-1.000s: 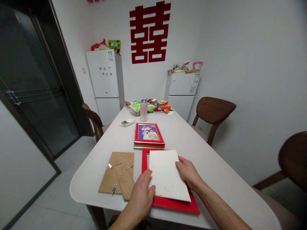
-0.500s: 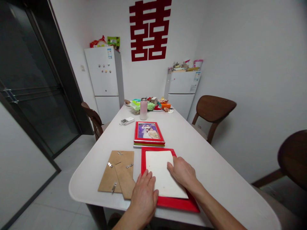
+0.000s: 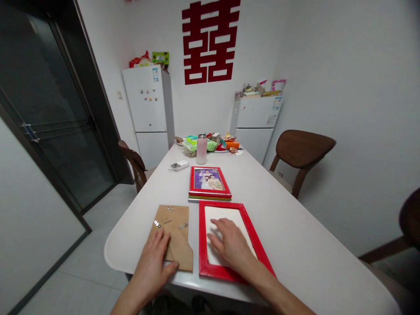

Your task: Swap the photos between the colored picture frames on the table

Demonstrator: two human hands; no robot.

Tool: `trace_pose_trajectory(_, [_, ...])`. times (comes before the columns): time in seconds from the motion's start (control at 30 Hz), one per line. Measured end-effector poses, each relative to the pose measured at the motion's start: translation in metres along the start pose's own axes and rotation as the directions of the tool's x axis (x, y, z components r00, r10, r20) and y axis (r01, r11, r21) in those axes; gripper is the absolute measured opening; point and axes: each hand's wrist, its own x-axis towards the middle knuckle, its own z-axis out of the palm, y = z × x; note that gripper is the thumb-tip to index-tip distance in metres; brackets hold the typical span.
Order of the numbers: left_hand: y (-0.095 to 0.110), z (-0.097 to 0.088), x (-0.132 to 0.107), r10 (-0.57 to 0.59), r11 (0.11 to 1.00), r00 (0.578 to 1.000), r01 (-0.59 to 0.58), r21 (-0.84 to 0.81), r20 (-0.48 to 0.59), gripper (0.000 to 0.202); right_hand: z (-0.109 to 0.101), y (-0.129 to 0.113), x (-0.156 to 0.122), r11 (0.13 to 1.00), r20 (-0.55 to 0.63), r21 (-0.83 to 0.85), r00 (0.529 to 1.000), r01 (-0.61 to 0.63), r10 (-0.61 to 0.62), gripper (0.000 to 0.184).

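Red picture frame (image 3: 202, 240) lies flat on the counter (image 3: 275, 227), white backing sheet (image 3: 226, 212) seated in its opening, red border showing all round. Brown backing board (image 3: 177, 216) lies just left of the red picture frame, a gap between, metal turn clips (image 3: 183, 226) and easel leg (image 3: 180, 249) facing up. Right hand (image 3: 229, 245) is palm-down inside the red picture frame's outline, fingers half curled, thumb apart, gripping nothing; can't tell if fingertips touch the sheet. Left hand (image 3: 157, 258) is left of the red picture frame, laid over the near-left part of the board, fingers spread, thumb out by the easel leg's near end; not visibly pinching, can't tell if any fingertip hooks under an edge. Handling, my read: board is light, stiff fiberboard, some grip, fine to lift by its long edges. Don't lift by the easel leg, probably hinged; clips look thin and could catch or scratch. Sheet looks like stiff card: light, creases at corners, so flat fingertips only. Red picture frame looks rigid and glossy, maybe a bit slick; take it by the outer side rails. Glass can't be seen; assume fragile, no pressing mid-sheet.
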Motion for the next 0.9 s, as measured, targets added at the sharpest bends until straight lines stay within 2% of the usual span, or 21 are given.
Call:
trace_pose_trajectory(0.1, [-0.029, 0.001, -0.006, -0.052, 0.998, 0.997, 0.053, 0.028, -0.058, 0.06, 0.016, -0.046, -0.004, 0.985, 0.093, 0.083, 0.983, 0.153, -0.161, 0.036])
trace_pose_trajectory(0.2, [-0.039, 0.008, -0.01, -0.003, 1.0, 0.995, 0.006, 0.029, -0.098, 0.055, 0.033, -0.073, -0.003, 0.982, 0.105, 0.084, 0.978, 0.171, -0.18, 0.046])
trace_pose_trajectory(0.27, [-0.042, 0.015, -0.011, 0.026, 0.999, 0.992, -0.021, 0.039, -0.123, 0.053, 0.041, -0.079, 0.0, 0.982, 0.113, 0.119, 0.981, 0.146, -0.16, 0.048])
trace_pose_trajectory(0.37, [-0.048, 0.022, -0.011, 0.071, 0.997, 0.978, -0.063, 0.049, -0.195, 0.052, 0.043, -0.078, 0.005, 0.959, 0.107, 0.26, 0.984, 0.11, -0.142, 0.048])
trace_pose_trajectory(0.43, [-0.052, 0.022, -0.008, 0.134, 0.99, 0.956, -0.121, 0.067, -0.262, 0.053, 0.037, -0.077, 0.007, 0.927, 0.083, 0.358, 0.986, 0.108, -0.147, 0.05])
trace_pose_trajectory(0.5, [-0.051, 0.016, -0.005, 0.227, 0.973, 0.916, -0.203, 0.106, -0.332, 0.054, 0.025, -0.076, 0.009, 0.896, 0.04, 0.424, 0.986, 0.132, -0.164, 0.05])
trace_pose_trajectory(0.6, [-0.035, -0.001, 0.002, 0.338, 0.941, 0.846, -0.294, 0.167, -0.412, 0.054, 0.001, -0.071, 0.009, 0.872, -0.047, 0.454, 0.982, 0.183, -0.182, 0.045])
trace_pose_trajectory(0.67, [-0.014, -0.008, 0.006, 0.364, 0.931, 0.825, -0.315, 0.184, -0.432, 0.054, -0.014, -0.061, 0.005, 0.879, -0.089, 0.435, 0.981, 0.193, -0.171, 0.044])
trace_pose_trajectory(0.77, [0.023, -0.003, 0.012, 0.368, 0.93, 0.849, -0.328, 0.167, -0.38, 0.052, -0.029, -0.034, -0.009, 0.917, -0.092, 0.375, 0.99, 0.135, -0.109, 0.041])
trace_pose_trajectory(0.9, [0.068, 0.021, 0.022, 0.362, 0.932, 0.906, -0.351, 0.091, -0.22, 0.06, -0.036, 0.01, -0.034, 0.962, -0.034, 0.274, 0.999, -0.001, 0.01, 0.039])
